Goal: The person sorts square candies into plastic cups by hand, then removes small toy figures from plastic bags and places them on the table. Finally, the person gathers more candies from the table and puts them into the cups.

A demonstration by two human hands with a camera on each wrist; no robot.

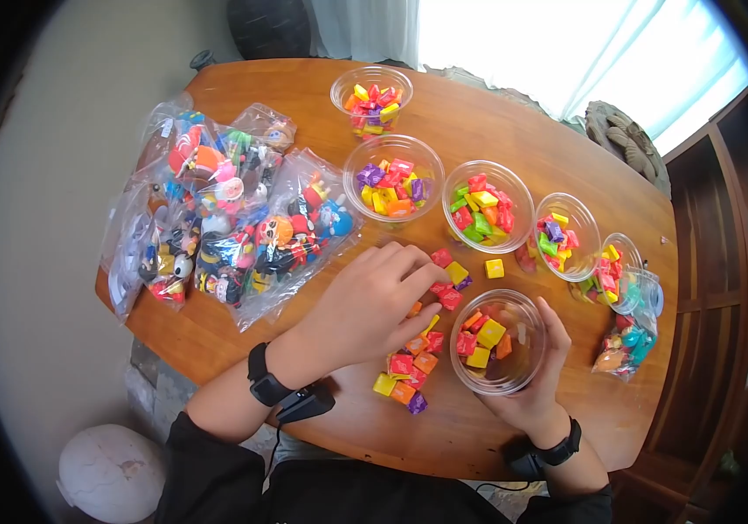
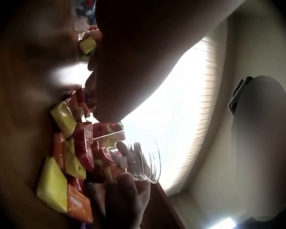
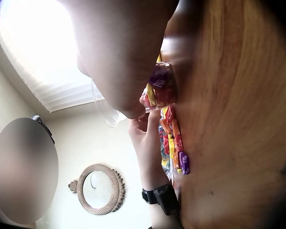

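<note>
My right hand (image 1: 538,384) grips a clear round plastic cup (image 1: 527,377), its thumb along the right rim. Several red, yellow and orange wrapped candies (image 1: 491,334) lie in the cup. Left of it, my left hand (image 1: 372,297) bends over a loose group of candies, thumb and forefinger around a red candy (image 1: 450,299). A row of candies (image 1: 409,367), with a purple one at its near end, lies on the table below that hand. In the left wrist view a yellow candy (image 2: 52,185) is closest. The right wrist view shows candies (image 3: 157,90) through the cup's wall.
Clear cups of candies stand in an arc beyond the hands, among them a middle cup (image 1: 489,240). Bags of small toy figures (image 1: 217,218) cover the left of the wooden table (image 1: 287,87). Another toy bag (image 1: 627,345) lies right. A single yellow candy (image 1: 494,269) sits alone.
</note>
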